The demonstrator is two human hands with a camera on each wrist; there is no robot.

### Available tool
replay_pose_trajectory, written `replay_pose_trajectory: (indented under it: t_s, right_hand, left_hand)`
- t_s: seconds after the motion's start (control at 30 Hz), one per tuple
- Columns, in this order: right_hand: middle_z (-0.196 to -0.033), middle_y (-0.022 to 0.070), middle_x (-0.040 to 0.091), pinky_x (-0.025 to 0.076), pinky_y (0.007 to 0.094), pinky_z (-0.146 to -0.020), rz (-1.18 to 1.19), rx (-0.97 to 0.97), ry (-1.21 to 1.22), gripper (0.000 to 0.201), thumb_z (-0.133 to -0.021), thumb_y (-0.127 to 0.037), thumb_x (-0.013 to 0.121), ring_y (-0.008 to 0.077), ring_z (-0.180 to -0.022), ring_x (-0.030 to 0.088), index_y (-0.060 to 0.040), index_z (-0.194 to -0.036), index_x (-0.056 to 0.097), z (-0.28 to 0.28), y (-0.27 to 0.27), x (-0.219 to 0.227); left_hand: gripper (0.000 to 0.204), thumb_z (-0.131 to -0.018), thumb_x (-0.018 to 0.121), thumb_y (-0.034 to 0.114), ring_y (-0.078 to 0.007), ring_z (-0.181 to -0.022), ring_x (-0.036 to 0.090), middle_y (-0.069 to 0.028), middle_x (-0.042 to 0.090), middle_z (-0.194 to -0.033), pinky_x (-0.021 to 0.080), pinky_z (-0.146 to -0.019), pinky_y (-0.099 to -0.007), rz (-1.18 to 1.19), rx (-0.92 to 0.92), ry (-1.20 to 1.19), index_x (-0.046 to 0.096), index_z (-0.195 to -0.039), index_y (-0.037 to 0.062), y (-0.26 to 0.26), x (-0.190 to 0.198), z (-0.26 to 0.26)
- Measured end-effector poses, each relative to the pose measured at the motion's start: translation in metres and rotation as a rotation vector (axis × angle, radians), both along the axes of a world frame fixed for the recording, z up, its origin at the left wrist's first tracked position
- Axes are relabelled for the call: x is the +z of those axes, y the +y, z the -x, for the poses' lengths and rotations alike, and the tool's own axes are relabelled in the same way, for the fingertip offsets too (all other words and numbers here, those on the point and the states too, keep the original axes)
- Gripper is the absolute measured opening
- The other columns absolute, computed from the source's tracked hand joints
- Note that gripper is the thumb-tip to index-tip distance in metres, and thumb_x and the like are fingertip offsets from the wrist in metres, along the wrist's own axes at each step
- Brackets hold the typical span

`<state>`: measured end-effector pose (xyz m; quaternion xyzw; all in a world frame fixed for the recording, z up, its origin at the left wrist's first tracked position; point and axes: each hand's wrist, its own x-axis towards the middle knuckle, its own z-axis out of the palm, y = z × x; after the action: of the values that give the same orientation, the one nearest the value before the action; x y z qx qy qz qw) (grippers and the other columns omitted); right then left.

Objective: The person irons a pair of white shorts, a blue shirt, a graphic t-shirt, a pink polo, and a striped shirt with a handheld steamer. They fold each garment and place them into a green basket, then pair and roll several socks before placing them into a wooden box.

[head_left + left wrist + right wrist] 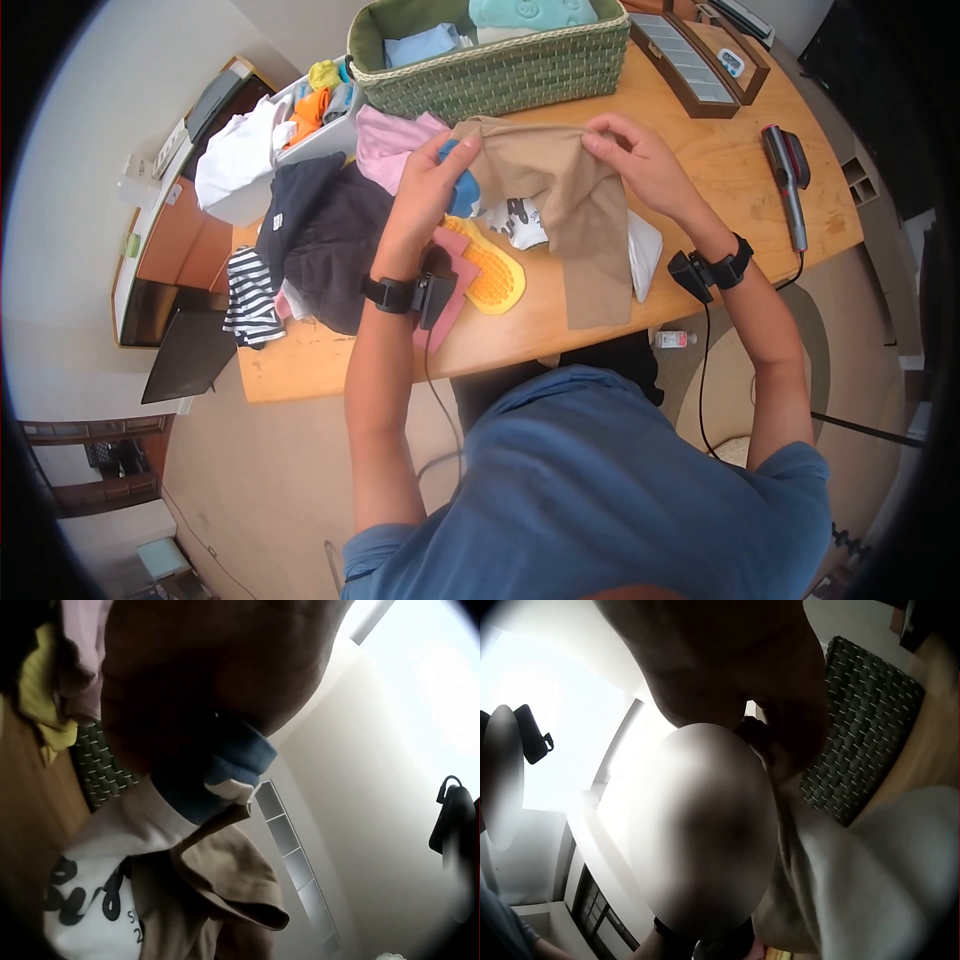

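Both hands hold up a tan garment by its top edge over the table, and its lower part hangs toward the front edge. The left hand pinches the left end together with blue cloth. In the left wrist view this blue cloth joins a white piece with black lettering. At the right end, the thumb and fingers of the right hand pinch the tan edge. White cloth shows from behind the garment's right side. The hand is dark in both wrist views.
A green woven basket with folded cloth stands behind. Leftward are a dark garment, striped cloth, pink cloth and a white bin. A yellow textured sole-shaped piece, a corded styling tool and a compartment box lie around.
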<state>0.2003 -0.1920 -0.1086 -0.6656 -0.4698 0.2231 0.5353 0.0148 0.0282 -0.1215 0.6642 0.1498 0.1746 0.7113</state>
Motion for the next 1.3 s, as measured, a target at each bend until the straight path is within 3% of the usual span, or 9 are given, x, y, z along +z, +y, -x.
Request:
replay_pose_trajectory:
  t_s: [0.13, 0.23, 0.37, 0.47, 0.6, 0.7, 1.0, 1.1, 1.3]
  right_hand:
    - [-0.092, -0.0036, 0.052, 0.039, 0.021, -0.068, -0.027, 0.042, 0.075, 0.023, -0.1, -0.026, 0.06, 0.0048, -0.077, 0.043, -0.0027, -0.104, 0.063, 0.003, 0.008, -0.008]
    - [-0.094, -0.004, 0.053, 0.04, 0.0207, -0.068, -0.028, 0.118, 0.087, 0.022, -0.1, -0.025, 0.061, 0.0043, -0.078, 0.045, -0.0032, -0.106, 0.063, 0.01, 0.013, -0.009]
    - [-0.099, -0.0025, 0.057, 0.044, 0.0219, -0.075, -0.056, 0.214, 0.124, 0.026, -0.096, -0.022, 0.066, 0.0052, -0.085, 0.051, -0.0041, -0.115, 0.061, 0.022, 0.015, -0.008]
    - [-0.104, 0.0002, 0.06, 0.047, 0.0238, -0.08, -0.127, 0.13, 0.019, 0.035, -0.091, -0.017, 0.069, 0.0079, -0.091, 0.055, -0.0039, -0.122, 0.058, 0.037, 0.013, -0.014]
    - [-0.103, 0.0032, 0.062, 0.048, 0.0259, -0.082, 0.053, -0.082, -0.296, 0.041, -0.088, -0.011, 0.07, 0.0119, -0.09, 0.058, -0.003, -0.127, 0.057, 0.047, -0.003, -0.026]
    - [-0.1, 0.0025, 0.063, 0.048, 0.0256, -0.081, 0.145, -0.002, 0.015, 0.036, -0.09, -0.009, 0.066, 0.0107, -0.089, 0.059, -0.0017, -0.125, 0.058, 0.028, -0.01, -0.03]
    - [-0.097, -0.0018, 0.06, 0.045, 0.021, -0.081, -0.129, -0.129, -0.073, 0.02, -0.1, -0.014, 0.056, 0.0044, -0.092, 0.055, -0.0031, -0.117, 0.06, -0.018, -0.051, 0.022]
    - [-0.099, -0.0012, 0.061, 0.045, 0.0207, -0.083, -0.249, -0.231, 0.043, 0.022, -0.102, -0.015, 0.053, 0.0052, -0.094, 0.056, -0.0039, -0.12, 0.059, -0.045, -0.078, 0.052]
    - [-0.11, 0.0043, 0.063, 0.049, 0.025, -0.089, -0.46, -0.143, 0.263, 0.025, -0.103, -0.012, 0.043, 0.011, -0.101, 0.062, -0.0005, -0.121, 0.056, -0.088, -0.148, 0.106]
  left_hand:
    - [0.03, -0.096, 0.065, 0.023, -0.0088, -0.088, 0.064, -0.0019, 0.068, -0.098, 0.051, -0.079, -0.023, -0.271, 0.108, 0.215, 0.064, -0.118, 0.0008, 0.003, -0.002, 0.003]
    - [0.033, -0.091, 0.069, 0.021, -0.0154, -0.098, 0.063, -0.0068, 0.067, -0.104, 0.049, -0.088, -0.0271, -0.867, 0.305, -0.171, 0.063, -0.116, -0.0004, -0.012, 0.006, 0.0]
    - [0.03, -0.09, 0.071, 0.02, -0.0169, -0.097, 0.062, -0.0078, 0.067, -0.101, 0.048, -0.087, -0.03, -0.841, -0.119, -0.079, 0.064, -0.112, 0.0006, -0.046, 0.021, 0.002]
    - [0.026, -0.091, 0.07, 0.018, -0.0131, -0.088, 0.062, -0.0057, 0.067, -0.092, 0.049, -0.08, -0.028, -0.651, -0.147, 0.083, 0.064, -0.109, 0.0001, -0.034, 0.015, -0.001]
    - [0.015, -0.096, 0.066, 0.016, -0.0043, -0.075, 0.055, 0.0019, 0.063, -0.085, 0.044, -0.066, -0.021, -0.474, 0.006, -0.021, 0.063, -0.102, 0.0027, -0.021, 0.004, 0.001]
    - [0.01, -0.098, 0.064, 0.015, -0.0021, -0.073, 0.051, 0.0051, 0.059, -0.084, 0.041, -0.063, -0.0189, -0.3, 0.168, -0.238, 0.062, -0.1, 0.0055, -0.016, 0.02, 0.005]
    - [0.008, -0.097, 0.062, 0.014, -0.0053, -0.079, 0.054, 0.0008, 0.061, -0.09, 0.045, -0.07, -0.0214, -0.248, 0.423, -0.479, 0.059, -0.095, 0.0069, 0.014, 0.074, 0.018]
    - [0.011, -0.097, 0.057, 0.017, -0.0099, -0.085, 0.058, -0.0012, 0.062, -0.089, 0.048, -0.08, -0.0269, -0.199, 0.573, -0.495, 0.06, -0.099, 0.0069, 0.025, 0.091, 0.021]
    - [0.024, -0.098, 0.053, 0.022, -0.0177, -0.085, 0.064, -0.0067, 0.066, -0.092, 0.053, -0.079, -0.0316, -0.226, 0.745, -0.532, 0.063, -0.104, 0.0018, 0.06, 0.112, 0.045]
